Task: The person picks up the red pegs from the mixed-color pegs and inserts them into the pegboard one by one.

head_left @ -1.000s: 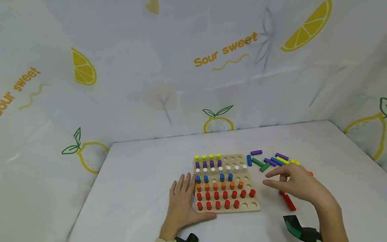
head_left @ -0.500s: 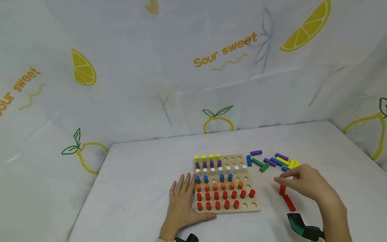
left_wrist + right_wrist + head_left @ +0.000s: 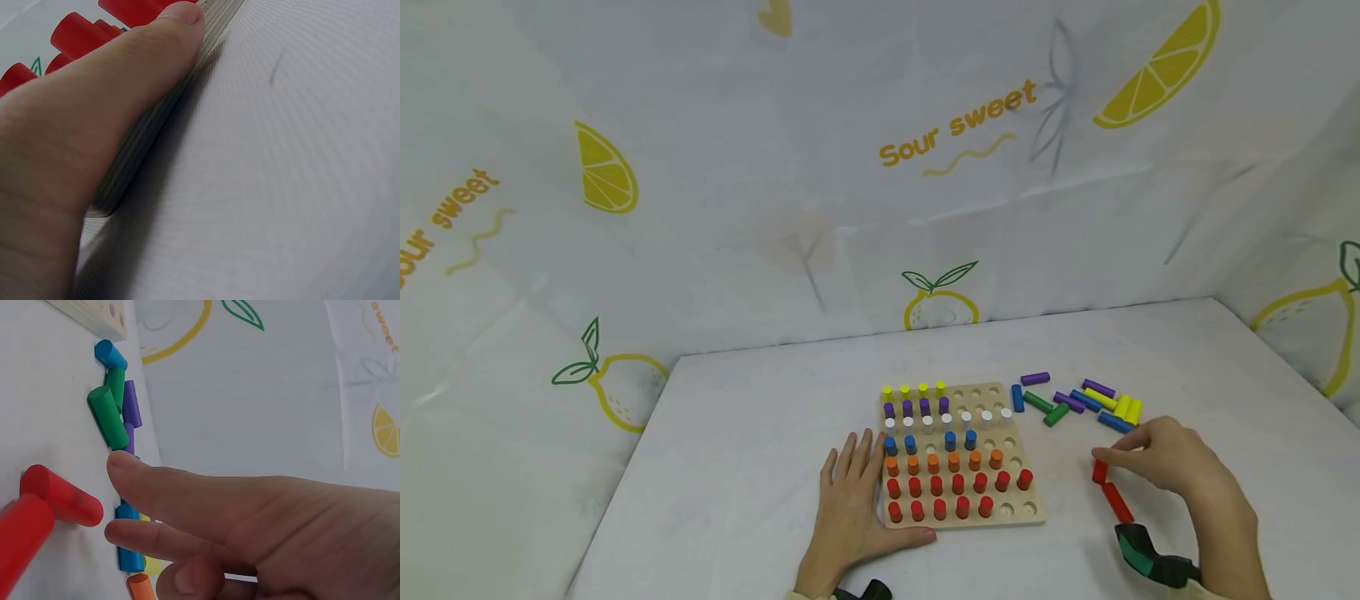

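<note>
My left hand (image 3: 850, 500) lies with straight, spread fingers along the left side of a wooden pegboard (image 3: 1018, 518). Its thumb rests on the board's front edge (image 3: 140, 144). Rows of yellow, purple, white, blue, orange and red pegs stand upright in the holes. Right of the board, my right hand (image 3: 1161, 458) reaches over a short red peg (image 3: 1100, 472) lying on the table. In the right wrist view, thumb and forefinger are apart, and the red peg (image 3: 65, 497) lies just beyond the tips. A second red peg (image 3: 1117, 502) lies against it, nearer me.
Loose purple, blue, green and yellow pegs (image 3: 1099, 398) lie scattered behind the right hand. An orange peg (image 3: 140, 587) shows below the fingers in the right wrist view. A white cloth wall with lemon prints (image 3: 942, 308) rises behind the white table (image 3: 737, 467).
My right hand has moved right and down to the short red peg, uncovering yellow and blue pegs behind it. The left hand has stayed on the board.
</note>
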A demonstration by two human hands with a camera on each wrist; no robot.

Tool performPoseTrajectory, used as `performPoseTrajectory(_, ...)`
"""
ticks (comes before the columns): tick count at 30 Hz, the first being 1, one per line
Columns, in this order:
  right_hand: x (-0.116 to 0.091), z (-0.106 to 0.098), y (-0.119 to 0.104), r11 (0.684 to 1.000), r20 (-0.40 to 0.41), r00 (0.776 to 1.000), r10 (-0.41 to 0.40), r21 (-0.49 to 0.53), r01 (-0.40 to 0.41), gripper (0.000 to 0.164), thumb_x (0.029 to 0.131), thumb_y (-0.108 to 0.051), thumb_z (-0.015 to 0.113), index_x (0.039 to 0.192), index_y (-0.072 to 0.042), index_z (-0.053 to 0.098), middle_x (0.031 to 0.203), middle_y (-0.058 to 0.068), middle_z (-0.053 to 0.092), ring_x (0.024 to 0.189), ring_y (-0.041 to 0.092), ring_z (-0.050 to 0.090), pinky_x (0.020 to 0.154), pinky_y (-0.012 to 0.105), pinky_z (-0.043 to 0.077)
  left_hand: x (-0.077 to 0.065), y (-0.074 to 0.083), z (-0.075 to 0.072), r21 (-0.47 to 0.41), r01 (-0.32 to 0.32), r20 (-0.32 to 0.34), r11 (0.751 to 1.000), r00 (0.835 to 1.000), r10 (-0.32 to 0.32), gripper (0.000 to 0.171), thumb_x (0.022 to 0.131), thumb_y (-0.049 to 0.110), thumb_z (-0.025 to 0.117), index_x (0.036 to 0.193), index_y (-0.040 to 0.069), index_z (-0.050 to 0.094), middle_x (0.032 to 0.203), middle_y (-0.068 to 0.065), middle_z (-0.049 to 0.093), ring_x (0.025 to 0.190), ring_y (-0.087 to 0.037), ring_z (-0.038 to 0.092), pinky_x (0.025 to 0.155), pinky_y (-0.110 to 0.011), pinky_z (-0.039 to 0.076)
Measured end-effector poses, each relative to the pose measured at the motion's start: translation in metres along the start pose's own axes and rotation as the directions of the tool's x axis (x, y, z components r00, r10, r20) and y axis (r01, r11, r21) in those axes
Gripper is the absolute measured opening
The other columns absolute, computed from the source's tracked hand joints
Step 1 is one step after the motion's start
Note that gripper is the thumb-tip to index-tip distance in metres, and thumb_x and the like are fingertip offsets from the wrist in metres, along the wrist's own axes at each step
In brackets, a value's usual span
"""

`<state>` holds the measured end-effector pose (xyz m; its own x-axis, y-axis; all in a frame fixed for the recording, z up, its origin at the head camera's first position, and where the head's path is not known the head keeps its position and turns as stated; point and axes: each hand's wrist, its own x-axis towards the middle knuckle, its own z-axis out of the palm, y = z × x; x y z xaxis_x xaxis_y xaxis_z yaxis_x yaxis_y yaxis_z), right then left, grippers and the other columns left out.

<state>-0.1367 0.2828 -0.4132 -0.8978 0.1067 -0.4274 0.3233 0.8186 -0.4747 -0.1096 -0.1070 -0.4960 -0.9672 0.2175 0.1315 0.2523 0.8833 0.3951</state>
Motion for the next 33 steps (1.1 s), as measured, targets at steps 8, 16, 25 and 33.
performPoseTrajectory(8,0.009,0.008,0.004,0.999,0.029,0.999,0.041,0.027,-0.041,0.055,0.083,-0.047,0.082,0.104,0.004,0.076,0.094,0.020,0.069,0.090,0.035,0.054,0.068,0.040,0.055,0.000,0.000,0.000,-0.005,0.003,0.005,1.000,1.000,-0.003,0.134,0.054,0.086,0.076,0.161,0.020,0.033,0.168,-0.009,0.034,0.158,-0.035,0.026,0.126,-0.064,0.020)
performPoseTrajectory(16,0.009,0.013,-0.005,1.000,0.018,1.000,0.012,0.028,-0.013,0.054,0.083,-0.044,0.082,0.106,0.004,0.076,0.087,0.013,0.074,0.091,0.035,0.055,0.068,0.040,0.054,0.000,0.000,0.000,-0.008,0.006,0.007,1.000,1.000,-0.006,0.134,0.054,0.086,0.076,0.161,0.020,0.033,0.168,-0.009,0.034,0.158,-0.035,0.026,0.126,-0.064,0.019)
performPoseTrajectory(25,0.009,0.019,-0.017,0.998,-0.014,0.999,-0.038,0.043,0.039,0.040,0.085,-0.031,0.082,0.105,0.004,0.077,0.074,0.003,0.072,0.078,0.021,0.056,0.060,0.029,0.049,0.000,0.000,-0.001,0.003,0.007,0.010,1.000,1.000,-0.007,0.134,0.054,0.086,0.075,0.162,0.020,0.031,0.168,-0.009,0.034,0.158,-0.035,0.026,0.126,-0.064,0.020)
performPoseTrajectory(33,0.008,0.023,-0.025,0.998,-0.024,0.998,-0.050,0.038,0.051,0.035,0.084,-0.027,0.084,0.101,0.004,0.077,0.073,0.003,0.070,0.071,0.018,0.057,0.059,0.028,0.047,0.000,0.000,0.000,0.005,-0.002,-0.004,1.000,1.000,0.002,0.134,0.054,0.086,0.076,0.162,0.020,0.033,0.168,-0.009,0.035,0.158,-0.035,0.027,0.126,-0.063,0.021)
